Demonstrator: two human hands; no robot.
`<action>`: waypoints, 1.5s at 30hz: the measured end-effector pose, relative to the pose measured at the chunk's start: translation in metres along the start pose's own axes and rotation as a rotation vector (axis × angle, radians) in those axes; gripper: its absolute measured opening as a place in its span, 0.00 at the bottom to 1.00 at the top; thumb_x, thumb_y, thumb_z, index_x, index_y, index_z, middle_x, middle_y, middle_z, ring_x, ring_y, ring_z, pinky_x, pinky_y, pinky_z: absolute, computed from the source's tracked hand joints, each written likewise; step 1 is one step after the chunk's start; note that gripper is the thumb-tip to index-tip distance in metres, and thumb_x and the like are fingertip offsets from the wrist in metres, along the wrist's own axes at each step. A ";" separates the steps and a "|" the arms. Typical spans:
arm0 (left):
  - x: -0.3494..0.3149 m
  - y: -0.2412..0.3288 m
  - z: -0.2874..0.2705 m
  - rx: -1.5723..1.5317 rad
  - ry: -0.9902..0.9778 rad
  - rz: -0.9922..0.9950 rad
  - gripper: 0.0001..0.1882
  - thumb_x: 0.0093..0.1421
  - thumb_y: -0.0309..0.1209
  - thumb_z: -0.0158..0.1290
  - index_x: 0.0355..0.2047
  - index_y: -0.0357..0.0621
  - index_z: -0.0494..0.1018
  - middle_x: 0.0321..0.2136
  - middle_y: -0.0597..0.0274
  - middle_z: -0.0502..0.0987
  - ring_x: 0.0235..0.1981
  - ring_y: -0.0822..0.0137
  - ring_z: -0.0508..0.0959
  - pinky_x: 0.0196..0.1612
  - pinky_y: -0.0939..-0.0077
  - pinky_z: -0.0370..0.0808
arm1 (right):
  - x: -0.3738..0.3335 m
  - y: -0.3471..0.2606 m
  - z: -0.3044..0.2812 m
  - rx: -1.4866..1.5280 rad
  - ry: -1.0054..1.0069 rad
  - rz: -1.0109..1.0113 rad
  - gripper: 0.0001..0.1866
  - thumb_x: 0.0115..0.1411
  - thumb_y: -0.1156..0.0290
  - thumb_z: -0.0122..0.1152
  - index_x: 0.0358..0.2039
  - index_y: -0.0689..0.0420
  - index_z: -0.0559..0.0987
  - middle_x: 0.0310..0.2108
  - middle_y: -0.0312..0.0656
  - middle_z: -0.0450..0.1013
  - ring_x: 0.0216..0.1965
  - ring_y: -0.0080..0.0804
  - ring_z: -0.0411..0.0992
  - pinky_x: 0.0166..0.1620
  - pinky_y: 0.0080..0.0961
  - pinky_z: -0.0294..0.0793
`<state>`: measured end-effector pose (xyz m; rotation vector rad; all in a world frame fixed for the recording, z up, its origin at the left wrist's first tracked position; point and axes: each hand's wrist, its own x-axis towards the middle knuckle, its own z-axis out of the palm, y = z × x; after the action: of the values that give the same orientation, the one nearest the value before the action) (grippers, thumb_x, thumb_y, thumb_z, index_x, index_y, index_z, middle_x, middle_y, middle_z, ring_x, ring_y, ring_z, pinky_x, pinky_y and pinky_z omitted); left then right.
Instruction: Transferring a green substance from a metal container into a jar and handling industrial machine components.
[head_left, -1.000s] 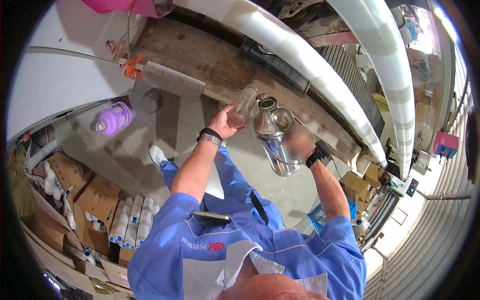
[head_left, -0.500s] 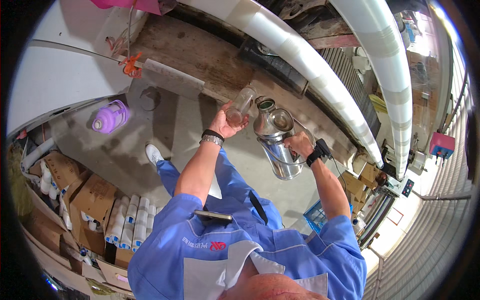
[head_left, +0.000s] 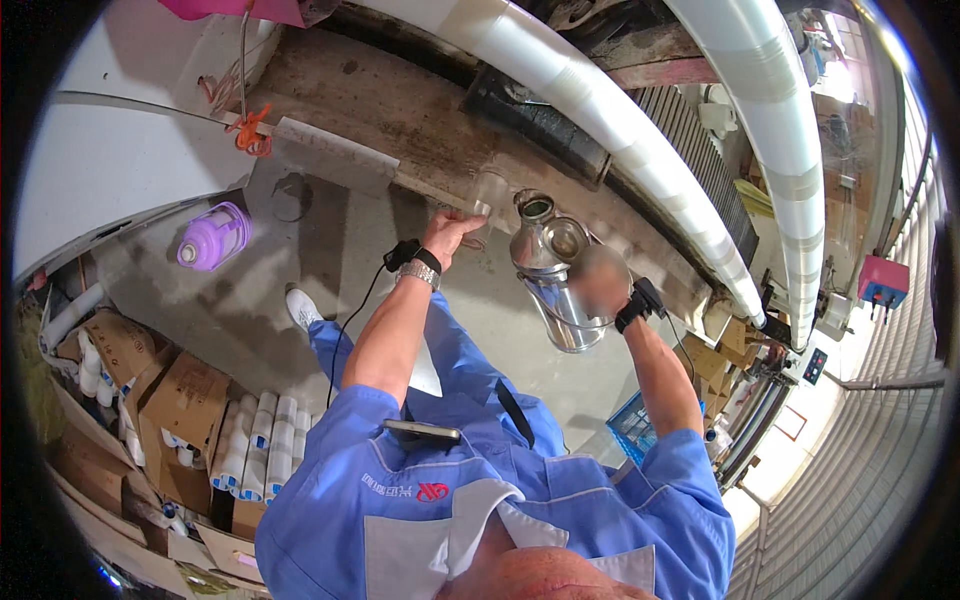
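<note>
My left hand (head_left: pixel 452 238) is closed around the near end of a clear, see-through cup (head_left: pixel 490 193), which points away from me. Just right of it is a shiny metal can (head_left: pixel 565 312) with a narrow open mouth, a round metal lid (head_left: pixel 564 240) beside the neck and a thin wire handle. My right hand (head_left: pixel 600 284) is on the can's right side, near the handle; its fingers are blurred, but it stays where it gripped the can a moment ago. The cup and the can's mouth are close together, apparently a small gap between them.
A purple bottle-shaped container (head_left: pixel 212 238) stands on the floor at left. Two long white rolls (head_left: pixel 600 105) cross the machine ahead. Cardboard boxes (head_left: pixel 185 405) and several wrapped rolls (head_left: pixel 262 440) lie at lower left. A blue crate (head_left: pixel 632 428) sits by my right arm.
My left hand has turned and shifted slightly, so the cup now stands more upright in the picture, its base end hidden by fingers. The can and my right hand have hardly moved.
</note>
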<state>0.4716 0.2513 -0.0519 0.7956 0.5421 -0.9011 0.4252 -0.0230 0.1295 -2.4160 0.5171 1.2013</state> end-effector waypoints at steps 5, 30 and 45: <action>-0.018 0.014 -0.004 0.404 0.311 0.377 0.36 0.46 0.31 0.72 0.49 0.34 0.62 0.43 0.50 0.75 0.40 0.66 0.78 0.43 0.70 0.78 | 0.004 0.036 0.029 -0.211 0.006 -0.281 0.06 0.52 0.72 0.60 0.21 0.57 0.82 0.15 0.38 0.75 0.19 0.23 0.76 0.22 0.23 0.72; -0.191 0.140 -0.145 0.853 0.600 1.223 0.36 0.36 0.30 0.71 0.49 0.48 0.73 0.45 0.57 0.76 0.49 0.54 0.73 0.55 0.59 0.67 | 0.001 -0.054 0.152 0.624 0.020 -0.321 0.11 0.56 0.68 0.58 0.20 0.59 0.80 0.18 0.37 0.76 0.21 0.22 0.71 0.25 0.22 0.68; -0.287 0.030 -0.359 0.518 1.157 0.927 0.34 0.35 0.32 0.74 0.44 0.43 0.73 0.42 0.57 0.77 0.46 0.59 0.75 0.51 0.64 0.72 | 0.060 -0.162 0.245 0.411 -0.131 -0.699 0.15 0.56 0.63 0.54 0.23 0.61 0.80 0.23 0.39 0.77 0.26 0.26 0.73 0.29 0.25 0.71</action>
<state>0.3149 0.6845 -0.0531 1.8457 0.8111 0.4027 0.3743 0.2280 -0.0266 -1.8956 -0.1212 0.8302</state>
